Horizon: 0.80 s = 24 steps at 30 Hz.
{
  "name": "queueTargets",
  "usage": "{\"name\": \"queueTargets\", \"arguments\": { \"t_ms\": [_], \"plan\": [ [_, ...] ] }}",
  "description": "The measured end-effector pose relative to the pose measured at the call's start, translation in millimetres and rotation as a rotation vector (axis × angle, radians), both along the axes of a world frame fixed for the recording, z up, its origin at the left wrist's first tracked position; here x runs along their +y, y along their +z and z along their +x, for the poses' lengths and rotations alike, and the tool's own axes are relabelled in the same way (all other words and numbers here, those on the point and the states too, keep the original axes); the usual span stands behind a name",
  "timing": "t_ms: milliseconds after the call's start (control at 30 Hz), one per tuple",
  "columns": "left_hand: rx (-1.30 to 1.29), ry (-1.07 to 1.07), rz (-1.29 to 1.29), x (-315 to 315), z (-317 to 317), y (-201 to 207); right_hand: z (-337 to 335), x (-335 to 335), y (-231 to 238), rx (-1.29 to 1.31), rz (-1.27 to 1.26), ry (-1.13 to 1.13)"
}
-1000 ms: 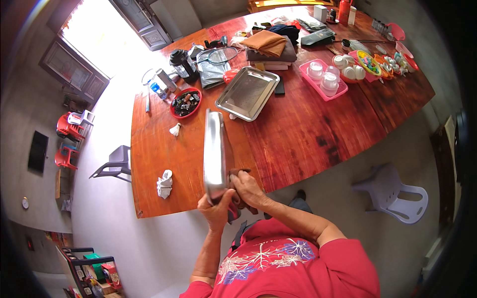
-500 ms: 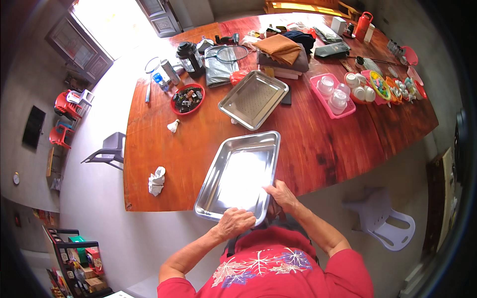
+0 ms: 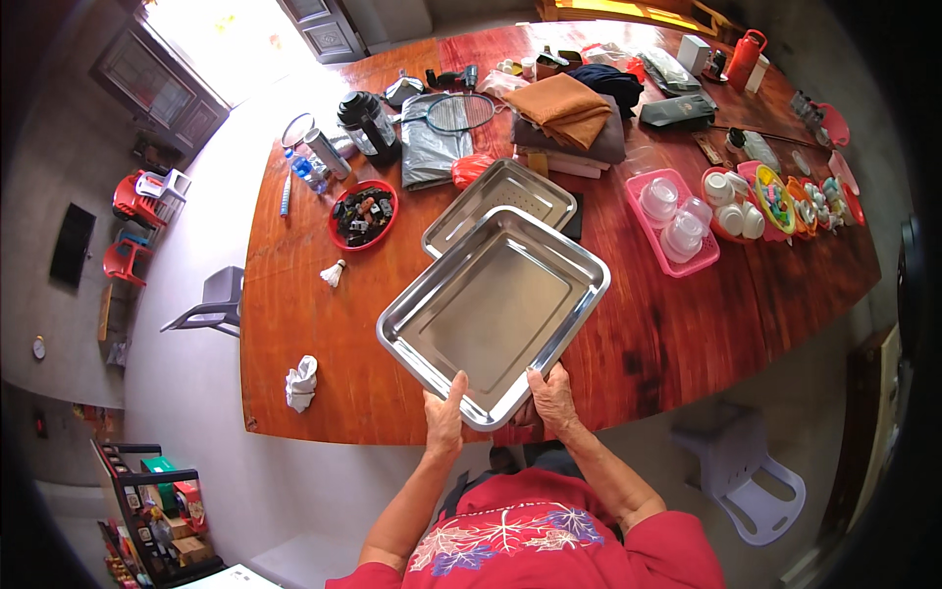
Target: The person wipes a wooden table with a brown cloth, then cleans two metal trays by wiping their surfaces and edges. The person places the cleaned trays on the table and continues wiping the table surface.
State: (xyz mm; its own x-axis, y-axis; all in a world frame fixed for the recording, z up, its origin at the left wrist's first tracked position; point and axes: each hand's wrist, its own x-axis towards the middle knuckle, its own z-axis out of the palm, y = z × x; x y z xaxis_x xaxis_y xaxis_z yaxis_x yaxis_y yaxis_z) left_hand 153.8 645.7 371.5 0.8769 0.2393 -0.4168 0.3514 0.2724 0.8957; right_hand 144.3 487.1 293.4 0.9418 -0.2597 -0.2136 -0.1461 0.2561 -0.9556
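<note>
A shiny rectangular steel tray (image 3: 491, 304) is held out over the near edge of the wooden table. My left hand (image 3: 445, 416) grips its near left rim, thumb on top and fingers underneath. On the near right rim, my right hand (image 3: 555, 399) is closed the same way. The tray's inside is bare. Just beyond lies a second steel tray with a perforated bottom (image 3: 531, 192), flat on the table and partly hidden by the one I hold.
Left of the trays are a red basket of small dark items (image 3: 364, 215), a shuttlecock (image 3: 333, 274) and a crumpled white cloth (image 3: 301, 384). A pink basket of clear containers (image 3: 673, 222) stands right. Folded cloths (image 3: 559, 108) lie behind. A pale plastic chair (image 3: 756, 481) is at lower right.
The held tray has turned and moved up and right, now overlapping the perforated tray in view. My left hand has shifted from its near edge to the left rim, with its thumb on top.
</note>
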Motion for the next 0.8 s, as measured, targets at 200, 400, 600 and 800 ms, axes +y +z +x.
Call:
{"name": "queueTargets", "arguments": {
  "t_ms": [200, 400, 600, 800],
  "plan": [
    [-0.048, 0.172, 0.196, -15, 63, -65, 58, -10, 0, 0.020, 0.022, 0.005],
    [-0.089, 0.247, 0.181, -26, 142, -119, 97, -42, -17, 0.077, -0.153, 0.063],
    [-0.102, 0.232, 0.241, -34, 201, -159, 45, -92, -60, 0.243, -0.266, 0.035],
    [0.004, 0.195, 0.367, -30, 224, -196, 7, -105, -73, 0.396, -0.204, 0.077]
  ]
}}
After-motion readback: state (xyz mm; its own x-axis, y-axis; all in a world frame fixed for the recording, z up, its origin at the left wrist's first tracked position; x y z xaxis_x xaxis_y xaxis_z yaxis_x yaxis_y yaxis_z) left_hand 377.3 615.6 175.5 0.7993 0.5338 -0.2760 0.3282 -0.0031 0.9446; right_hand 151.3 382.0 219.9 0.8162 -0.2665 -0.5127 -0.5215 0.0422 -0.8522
